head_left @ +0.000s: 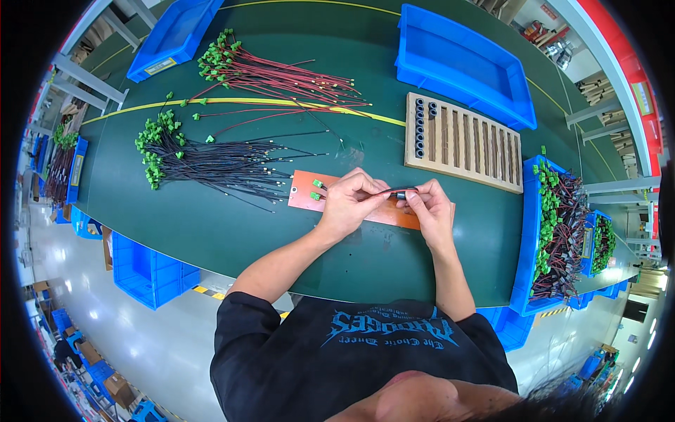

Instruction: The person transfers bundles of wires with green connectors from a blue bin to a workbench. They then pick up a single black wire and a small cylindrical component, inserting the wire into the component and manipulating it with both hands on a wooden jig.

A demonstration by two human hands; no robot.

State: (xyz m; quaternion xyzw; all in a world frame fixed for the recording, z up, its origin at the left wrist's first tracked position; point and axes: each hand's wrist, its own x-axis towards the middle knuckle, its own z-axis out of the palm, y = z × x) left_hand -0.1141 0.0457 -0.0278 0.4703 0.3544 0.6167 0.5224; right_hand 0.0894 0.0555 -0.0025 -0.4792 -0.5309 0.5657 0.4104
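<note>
Over a narrow orange board (392, 217), my two hands meet at a black and red wire pair (389, 190). My left hand (346, 204) is closed, pinching the wires between thumb and fingertips. The fingers of my right hand (430, 211) close on a small black cylindrical connector (401, 195) at the wires' right end. Its far side is hidden by the fingers. Two green terminal plugs (316, 196) sit on the board just left of my left hand.
Black wires (225, 163) and red wires (288, 77) with green plugs lie in bundles at left. A slotted wooden rack (460, 179) holds several black cylinders (420, 126). Blue trays (467, 67) stand behind it and at far left (165, 46). A blue bin (526, 267) of wired assemblies stands right.
</note>
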